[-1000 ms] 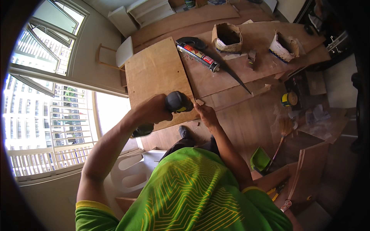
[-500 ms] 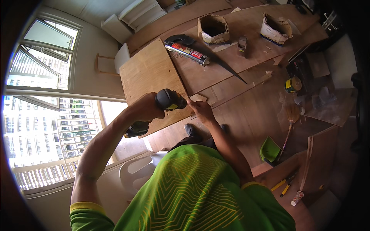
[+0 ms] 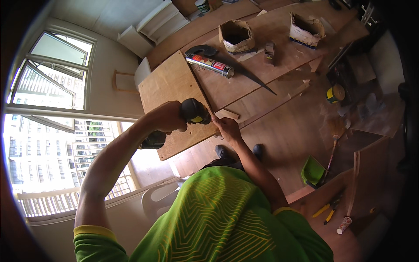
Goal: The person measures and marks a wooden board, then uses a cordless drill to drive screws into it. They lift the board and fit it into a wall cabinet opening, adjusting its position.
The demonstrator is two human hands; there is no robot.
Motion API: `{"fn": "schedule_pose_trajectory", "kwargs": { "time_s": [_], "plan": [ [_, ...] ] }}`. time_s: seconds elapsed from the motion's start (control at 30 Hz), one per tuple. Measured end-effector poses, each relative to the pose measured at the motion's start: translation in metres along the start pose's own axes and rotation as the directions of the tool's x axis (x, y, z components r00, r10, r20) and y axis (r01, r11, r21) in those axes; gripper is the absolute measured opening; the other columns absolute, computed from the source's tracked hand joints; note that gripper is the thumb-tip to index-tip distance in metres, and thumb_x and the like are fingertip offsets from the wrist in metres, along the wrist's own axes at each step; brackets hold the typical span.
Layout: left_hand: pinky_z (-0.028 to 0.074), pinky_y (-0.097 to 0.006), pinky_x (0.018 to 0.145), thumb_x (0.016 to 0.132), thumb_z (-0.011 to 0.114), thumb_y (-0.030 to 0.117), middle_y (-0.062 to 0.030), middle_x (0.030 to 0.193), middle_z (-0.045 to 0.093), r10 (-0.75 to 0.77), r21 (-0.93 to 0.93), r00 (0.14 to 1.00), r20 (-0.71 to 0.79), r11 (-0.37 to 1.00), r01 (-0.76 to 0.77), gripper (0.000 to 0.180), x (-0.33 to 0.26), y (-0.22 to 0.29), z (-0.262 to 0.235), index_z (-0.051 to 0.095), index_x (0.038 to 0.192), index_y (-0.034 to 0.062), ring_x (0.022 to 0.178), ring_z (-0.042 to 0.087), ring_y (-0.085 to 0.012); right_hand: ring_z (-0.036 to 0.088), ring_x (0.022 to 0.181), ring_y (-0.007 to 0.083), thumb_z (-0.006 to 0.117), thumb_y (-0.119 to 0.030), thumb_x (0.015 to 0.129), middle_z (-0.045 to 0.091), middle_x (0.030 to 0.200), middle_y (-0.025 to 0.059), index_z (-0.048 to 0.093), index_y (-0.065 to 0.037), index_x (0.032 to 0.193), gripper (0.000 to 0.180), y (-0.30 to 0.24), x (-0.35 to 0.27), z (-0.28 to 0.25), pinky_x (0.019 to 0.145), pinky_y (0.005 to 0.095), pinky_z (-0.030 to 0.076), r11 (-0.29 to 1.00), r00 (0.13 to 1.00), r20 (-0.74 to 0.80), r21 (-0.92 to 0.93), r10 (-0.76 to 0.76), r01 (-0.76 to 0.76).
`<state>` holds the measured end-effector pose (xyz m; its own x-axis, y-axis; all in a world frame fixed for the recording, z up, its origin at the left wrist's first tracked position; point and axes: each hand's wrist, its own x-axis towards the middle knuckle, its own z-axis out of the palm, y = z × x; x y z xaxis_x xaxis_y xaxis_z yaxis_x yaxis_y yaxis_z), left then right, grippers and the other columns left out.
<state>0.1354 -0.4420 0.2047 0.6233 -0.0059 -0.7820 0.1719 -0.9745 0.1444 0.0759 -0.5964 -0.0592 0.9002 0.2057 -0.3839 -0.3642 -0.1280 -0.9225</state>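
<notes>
My left hand (image 3: 169, 116) is wrapped round the handle of a dark cordless drill (image 3: 191, 110), whose battery base shows below my wrist. The drill lies level over a wooden panel (image 3: 168, 85), its front end pointing right at the panel's right edge. At that edge my right hand (image 3: 228, 128) has its thumb and index finger close to the drill's front. Those fingers look pinched together; whatever is between them is too small to make out. A small wood offcut (image 3: 228, 112) sits just beyond my right hand.
A handsaw (image 3: 244, 72) and a sealant cartridge (image 3: 210, 66) lie on the worktable (image 3: 279, 72) beyond the panel. Two torn cartons (image 3: 238, 41) and a tape roll (image 3: 269, 54) stand farther back. Right: a green dustpan (image 3: 312, 171), a broom (image 3: 335, 131) and yellow-handled pliers (image 3: 325, 212). A white chair (image 3: 152, 201) is behind left.
My view has shifted slightly, so the surroundings sit a little differently. The drill and both hands stay at the panel's right edge, with hardly any movement.
</notes>
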Motion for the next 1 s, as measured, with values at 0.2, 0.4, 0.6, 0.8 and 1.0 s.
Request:
{"fn": "schedule_pose_trajectory", "kwargs": {
  "time_s": [0.2, 0.4, 0.6, 0.8, 1.0],
  "plan": [
    [0.056, -0.035, 0.053, 0.071, 0.078, 0.010, -0.0127, 0.074, 0.070, 0.041, -0.053, 0.999, -0.022, 0.998, -0.042, 0.034, -0.006, -0.008, 0.005, 0.071, 0.102, -0.0038, 0.059, 0.069, -0.0210, 0.066, 0.076, 0.0290, 0.079, -0.035, 0.089, 0.067, 0.088, 0.0129, 0.067, -0.001, 0.114, 0.044, -0.010, -0.019, 0.002, 0.069, 0.0394, 0.052, 0.843, 0.803, -0.269, -0.259, -0.532, 0.472],
    [0.055, -0.035, 0.053, 0.072, 0.077, 0.007, -0.0100, 0.072, 0.069, 0.067, -0.101, 0.998, -0.017, 0.993, -0.068, 0.031, -0.009, -0.011, 0.003, 0.068, 0.100, -0.0029, 0.057, 0.067, -0.0189, 0.069, 0.087, 0.0343, 0.083, -0.019, 0.083, 0.066, 0.096, 0.0135, 0.064, -0.003, 0.108, 0.035, -0.029, -0.019, 0.004, 0.075, 0.0435, 0.055, 0.744, 0.778, -0.095, -0.383, -0.622, 0.548],
    [0.055, -0.035, 0.053, 0.073, 0.076, 0.007, -0.0085, 0.070, 0.068, 0.053, -0.111, 0.999, 0.005, 0.992, -0.052, 0.029, -0.013, -0.009, -0.003, 0.067, 0.099, -0.0026, 0.056, 0.066, -0.0179, 0.068, 0.084, 0.0339, 0.085, -0.018, 0.081, 0.065, 0.093, 0.0123, 0.064, -0.005, 0.099, 0.030, -0.033, -0.019, 0.013, 0.072, 0.0429, 0.054, 0.765, 0.783, -0.157, -0.394, -0.602, 0.510],
    [0.055, -0.035, 0.053, 0.072, 0.076, 0.009, -0.0095, 0.070, 0.068, 0.058, -0.110, 0.998, -0.001, 0.992, -0.058, 0.029, -0.015, -0.014, -0.004, 0.069, 0.097, -0.0028, 0.056, 0.067, -0.0189, 0.065, 0.076, 0.0305, 0.083, -0.011, 0.079, 0.062, 0.088, 0.0105, 0.064, -0.005, 0.097, 0.027, -0.032, -0.020, 0.018, 0.068, 0.0415, 0.052, 0.778, 0.778, -0.201, -0.387, -0.595, 0.495],
    [0.056, -0.034, 0.053, 0.073, 0.078, 0.011, -0.0082, 0.070, 0.068, 0.092, -0.134, 0.995, 0.048, 0.987, -0.085, 0.030, -0.015, -0.021, -0.005, 0.069, 0.099, -0.0024, 0.056, 0.067, -0.0174, 0.066, 0.077, 0.0313, 0.082, -0.010, 0.079, 0.063, 0.088, 0.0105, 0.065, -0.006, 0.096, 0.024, -0.030, -0.020, 0.022, 0.067, 0.0432, 0.052, 0.763, 0.788, -0.200, -0.469, -0.582, 0.445]
  ]
}}
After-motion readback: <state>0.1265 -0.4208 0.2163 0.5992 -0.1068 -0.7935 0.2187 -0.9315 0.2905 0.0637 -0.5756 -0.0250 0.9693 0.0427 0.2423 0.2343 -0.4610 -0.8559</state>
